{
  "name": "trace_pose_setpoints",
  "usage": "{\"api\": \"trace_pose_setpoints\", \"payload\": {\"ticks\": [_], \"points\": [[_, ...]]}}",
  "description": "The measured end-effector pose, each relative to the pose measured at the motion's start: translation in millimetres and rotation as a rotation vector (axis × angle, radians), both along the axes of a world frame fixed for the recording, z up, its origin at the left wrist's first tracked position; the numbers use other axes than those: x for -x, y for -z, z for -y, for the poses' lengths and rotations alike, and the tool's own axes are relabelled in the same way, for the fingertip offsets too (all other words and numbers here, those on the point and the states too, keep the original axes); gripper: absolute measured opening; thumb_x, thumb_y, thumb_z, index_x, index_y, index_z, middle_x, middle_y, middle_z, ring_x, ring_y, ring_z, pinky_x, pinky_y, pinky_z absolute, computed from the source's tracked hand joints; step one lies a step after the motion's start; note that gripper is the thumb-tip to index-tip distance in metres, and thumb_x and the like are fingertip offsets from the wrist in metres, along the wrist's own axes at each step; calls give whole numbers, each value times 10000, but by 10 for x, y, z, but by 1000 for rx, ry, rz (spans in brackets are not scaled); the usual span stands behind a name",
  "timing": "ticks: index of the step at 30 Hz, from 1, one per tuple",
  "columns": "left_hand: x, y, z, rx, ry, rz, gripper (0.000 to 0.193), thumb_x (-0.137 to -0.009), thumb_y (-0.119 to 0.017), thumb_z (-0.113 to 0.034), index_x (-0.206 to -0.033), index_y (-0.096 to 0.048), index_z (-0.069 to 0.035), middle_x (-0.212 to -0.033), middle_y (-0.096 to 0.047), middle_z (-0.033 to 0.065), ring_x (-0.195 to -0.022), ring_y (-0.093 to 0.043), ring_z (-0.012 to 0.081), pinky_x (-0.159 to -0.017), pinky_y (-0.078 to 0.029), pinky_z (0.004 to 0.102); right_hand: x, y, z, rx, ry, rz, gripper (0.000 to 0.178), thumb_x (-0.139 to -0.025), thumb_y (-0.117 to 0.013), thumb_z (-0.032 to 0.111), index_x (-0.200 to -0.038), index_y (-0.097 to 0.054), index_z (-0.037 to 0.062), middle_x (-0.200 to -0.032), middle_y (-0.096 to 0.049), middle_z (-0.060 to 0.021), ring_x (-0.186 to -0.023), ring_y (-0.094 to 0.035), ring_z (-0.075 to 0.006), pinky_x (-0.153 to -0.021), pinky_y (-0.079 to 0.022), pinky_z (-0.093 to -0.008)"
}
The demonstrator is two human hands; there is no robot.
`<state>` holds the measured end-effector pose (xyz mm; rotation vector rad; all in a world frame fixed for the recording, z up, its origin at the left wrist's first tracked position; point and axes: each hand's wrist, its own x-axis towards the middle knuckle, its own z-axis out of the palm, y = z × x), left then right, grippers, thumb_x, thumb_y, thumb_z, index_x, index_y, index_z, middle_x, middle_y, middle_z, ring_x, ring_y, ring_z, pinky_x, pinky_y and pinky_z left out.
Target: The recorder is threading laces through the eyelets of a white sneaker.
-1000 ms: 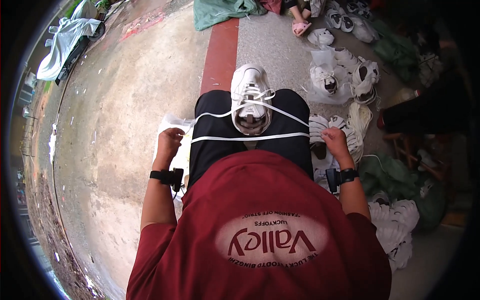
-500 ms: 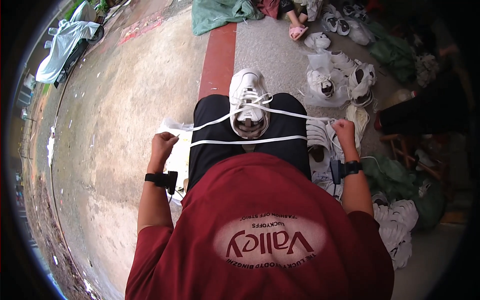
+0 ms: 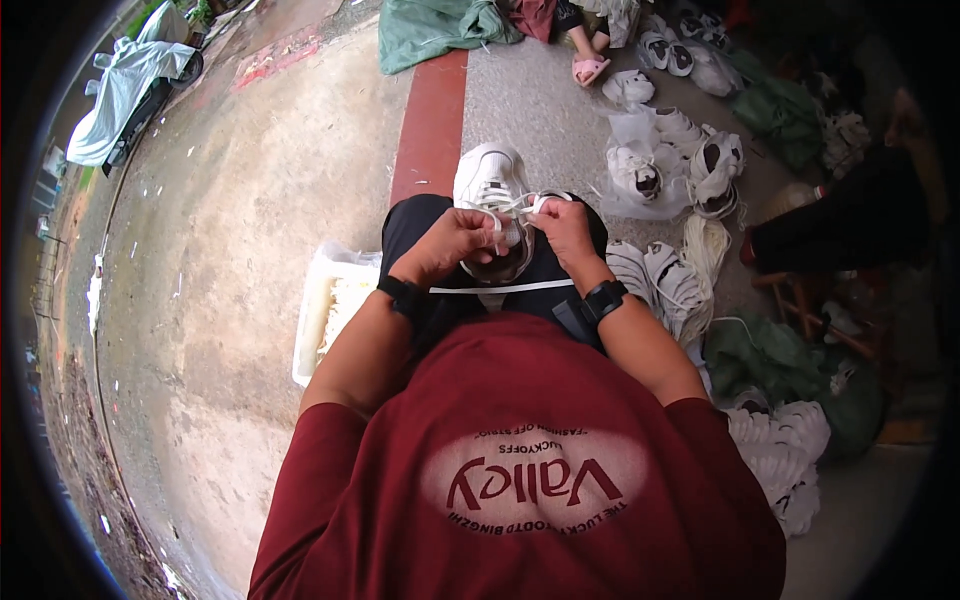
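A white sneaker (image 3: 490, 172) rests between my knees, toe pointing away from me. Both hands are over its opening, at the tongue. My left hand (image 3: 450, 243) is closed, with white shoelace between thumb and fingers. Close by on the right, my right hand (image 3: 566, 232) pinches a loop of the white shoelace (image 3: 540, 200) beside the upper eyelets. The fingers partly hide the lacing and the tongue. A white band (image 3: 500, 290) stretches across my thighs just behind the heel. Each wrist wears a black strap with a small device.
A white tub (image 3: 308, 335) of pale bits stands by my left thigh. Right of me lie several white sneakers (image 3: 665, 285), bagged shoes (image 3: 640, 175) and a green sack (image 3: 765, 355). A person's dark trouser leg (image 3: 840, 220) is at far right; another's pink slipper (image 3: 590, 70) is ahead.
Both hands have come inward from wide apart, where they held the lace ends stretched out, to meet over the sneaker. The tub at left is now uncovered by my arm.
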<state>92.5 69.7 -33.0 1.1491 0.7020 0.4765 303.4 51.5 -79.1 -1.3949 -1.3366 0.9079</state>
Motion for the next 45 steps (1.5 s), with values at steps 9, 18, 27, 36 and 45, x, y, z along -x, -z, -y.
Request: {"api": "trace_pose_setpoints", "payload": {"ticks": [9,18,27,36,45], "points": [[-98,48,58,-30,-81,44,240,-842,-540,-91,-1065,-578,-12,-734,-624,23,-639,-582,76,-552,-449,182,210,-13,61,-287,168,540,158,-688,-642,64,-606,-530,-11,-566,-536,-152,-540,-548,-244,-511,-412,-335],[-319,58,120,-395,-228,-430,132,-813,-565,-120,-743,-607,-17,-576,-547,4,-492,-523,66,-452,-417,223,194,-152,204,-210,71,678,105,-730,-610,149,-722,-574,50,-667,-554,-168,-618,-564,-367,-553,-462,-436],[-536,62,11,-382,-175,-457,121,-757,-553,-50,-678,-609,23,-555,-578,76,-474,-575,130,-438,-449,278,195,-218,341,-245,-21,790,113,-734,-588,127,-758,-549,24,-709,-548,-179,-659,-566,-356,-592,-460,-441],[-556,207,-1,-475,-205,-436,149,-753,-563,-90,-650,-609,7,-535,-580,72,-452,-568,127,-435,-440,281,237,-126,259,-278,77,746,73,-741,-567,96,-729,-534,32,-677,-548,-182,-670,-551,-375,-595,-438,-458],[527,-126,63,-432,65,-520,186,-767,-594,-139,-659,-618,11,-533,-541,18,-495,-503,85,-456,-389,248,256,-241,288,-176,40,851,163,-734,-591,187,-659,-579,43,-661,-566,-169,-645,-573,-359,-595,-464,-441]]}}
